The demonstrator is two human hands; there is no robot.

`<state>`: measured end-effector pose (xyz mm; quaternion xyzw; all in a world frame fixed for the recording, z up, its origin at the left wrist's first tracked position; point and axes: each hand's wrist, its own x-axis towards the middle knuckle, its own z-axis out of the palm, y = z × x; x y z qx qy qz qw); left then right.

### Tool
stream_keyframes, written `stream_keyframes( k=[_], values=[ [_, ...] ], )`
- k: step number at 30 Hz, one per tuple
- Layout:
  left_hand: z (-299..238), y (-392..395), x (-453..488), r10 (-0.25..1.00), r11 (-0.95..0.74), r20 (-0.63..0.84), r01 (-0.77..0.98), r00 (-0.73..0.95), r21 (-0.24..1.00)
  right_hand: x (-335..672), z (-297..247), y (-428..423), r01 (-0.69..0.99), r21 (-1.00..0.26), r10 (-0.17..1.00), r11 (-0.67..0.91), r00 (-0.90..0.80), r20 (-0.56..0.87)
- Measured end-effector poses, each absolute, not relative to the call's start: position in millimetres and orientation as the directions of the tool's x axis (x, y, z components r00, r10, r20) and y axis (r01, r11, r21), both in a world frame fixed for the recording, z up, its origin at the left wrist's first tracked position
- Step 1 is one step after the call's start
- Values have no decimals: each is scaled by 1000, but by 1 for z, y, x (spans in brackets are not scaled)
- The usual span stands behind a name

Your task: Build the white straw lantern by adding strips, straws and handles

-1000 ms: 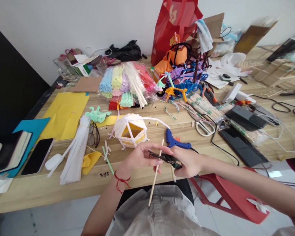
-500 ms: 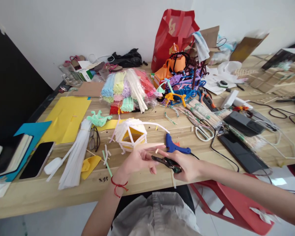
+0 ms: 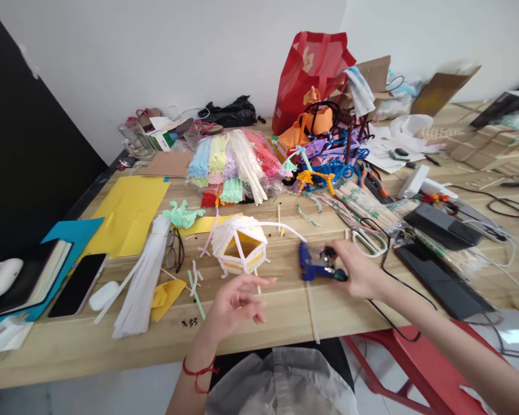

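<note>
My left hand [image 3: 237, 298] hovers over the table's front edge, index finger stretched out and the other fingers curled on a short piece of wooden stick [image 3: 258, 289]. Just beyond it stands a white pipe-cleaner lantern frame [image 3: 240, 245] with yellow inside. My right hand [image 3: 358, 270] reaches out to the right and is closed on dark pliers [image 3: 331, 272], which rest against the blue glue gun [image 3: 309, 265] on the table. A long thin wooden stick [image 3: 312, 311] lies on the wooden table [image 3: 259, 323] between my hands, overhanging its edge.
A bundle of white pipe cleaners [image 3: 140, 276], glasses [image 3: 174, 249], a phone [image 3: 78, 283] and yellow paper [image 3: 127, 213] lie to the left. Packs of coloured pipe cleaners [image 3: 233, 161] and a red bag [image 3: 311, 69] sit behind. Scissors [image 3: 369, 242], black devices [image 3: 441, 225] and cables lie right. A red stool [image 3: 384, 357] stands below.
The pliers cut the stick; the long part now lies on the table. My right hand moved forward and right with the pliers to the glue gun. My left hand dropped slightly.
</note>
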<state>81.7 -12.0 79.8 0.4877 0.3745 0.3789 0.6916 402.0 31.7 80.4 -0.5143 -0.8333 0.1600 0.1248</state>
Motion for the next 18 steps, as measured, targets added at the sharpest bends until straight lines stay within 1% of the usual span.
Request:
stream_keyframes(
  k=[2,4,6,7,8,9,10,12,15,18],
  values=[
    [77,-21,64,927,182,-115,-161,356,970,429,63,41,890,-249,924,382,-363,119],
    [73,-28,45,977,133,-120,-64,177,989,455,41,49,938,-161,947,306,-282,153],
    [70,-32,26,988,139,-127,160,-83,977,477,21,54,965,-111,963,236,-217,160],
    [68,-34,18,974,163,-103,306,-204,938,484,13,56,974,-90,967,208,-191,169],
    [65,-35,11,954,190,-54,454,-295,870,490,8,57,979,-73,969,188,-173,175],
    [63,-36,5,939,212,-2,577,-343,789,493,4,58,983,-64,971,173,-159,180],
    [60,-37,1,931,227,41,662,-363,714,494,1,58,985,-60,971,164,-151,184],
    [55,-36,-4,928,229,93,751,-360,620,491,0,58,987,-66,972,146,-131,194],
    [48,-32,-3,928,213,146,810,-343,546,480,2,59,991,-76,974,108,-91,207],
    [43,-26,0,928,187,193,846,-319,499,465,9,63,993,-88,964,81,-56,260]
  ],
)
